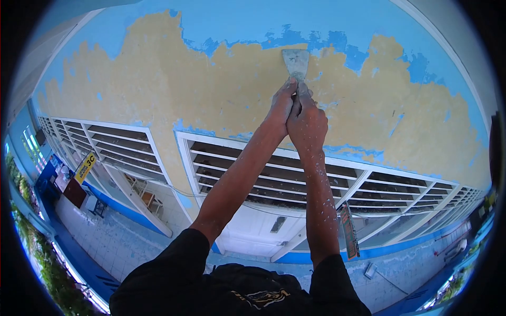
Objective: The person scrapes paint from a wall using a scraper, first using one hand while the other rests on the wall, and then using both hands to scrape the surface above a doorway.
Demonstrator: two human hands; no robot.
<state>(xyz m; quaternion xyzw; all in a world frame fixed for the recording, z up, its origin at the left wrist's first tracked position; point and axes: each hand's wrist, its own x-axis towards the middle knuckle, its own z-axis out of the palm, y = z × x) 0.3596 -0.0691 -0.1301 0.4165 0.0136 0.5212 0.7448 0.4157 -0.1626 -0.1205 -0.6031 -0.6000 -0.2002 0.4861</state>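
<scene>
Scraper (pixel 296 64) in fingers (pixel 304 95) of both hands (pixel 308 124), blade (pixel 295 59) upward, patchy wall (pixel 226 79)

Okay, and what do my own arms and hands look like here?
Your left hand and right hand are ungloved. Pale flecks dot your right forearm. Black short sleeves cover your upper arms, part of a black shirt with a yellow-and-white print.

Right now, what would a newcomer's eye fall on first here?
The broad, ragged tan patch across the blue wall leaps out first. Near its upper edge, the left hand and right hand hold a flat-bladed scraper. At far left, a yellow "3C" sign stands out.
</scene>
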